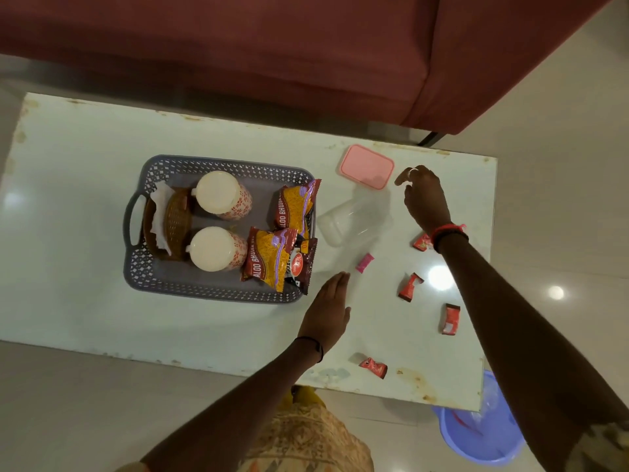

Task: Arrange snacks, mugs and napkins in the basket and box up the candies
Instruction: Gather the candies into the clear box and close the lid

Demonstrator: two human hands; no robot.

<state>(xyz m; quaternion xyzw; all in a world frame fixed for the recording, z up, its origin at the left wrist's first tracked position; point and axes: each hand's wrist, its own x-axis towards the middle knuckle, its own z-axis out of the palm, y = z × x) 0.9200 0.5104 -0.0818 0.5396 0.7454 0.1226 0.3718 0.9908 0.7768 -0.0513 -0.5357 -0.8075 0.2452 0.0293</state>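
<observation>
A grey perforated basket [218, 294] on the white table holds two white patterned mugs [221, 195], a brown napkin holder with white napkins [172, 223] and several snack packets [272, 260]. A clear plastic box [350, 218] lies on its side right of the basket, its pink lid [367, 166] behind it. A pink candy [365, 262] and several red candies [410, 287] lie scattered on the table. My left hand [328, 311] hovers flat and empty near the basket's front right corner. My right hand [423, 195] is empty, fingers loosely curled, beside the lid.
A maroon sofa [272, 46] stands behind the table. A blue plastic tub [483, 434] sits on the floor by the table's near right corner. The table top [68, 301] has worn, rust-stained edges.
</observation>
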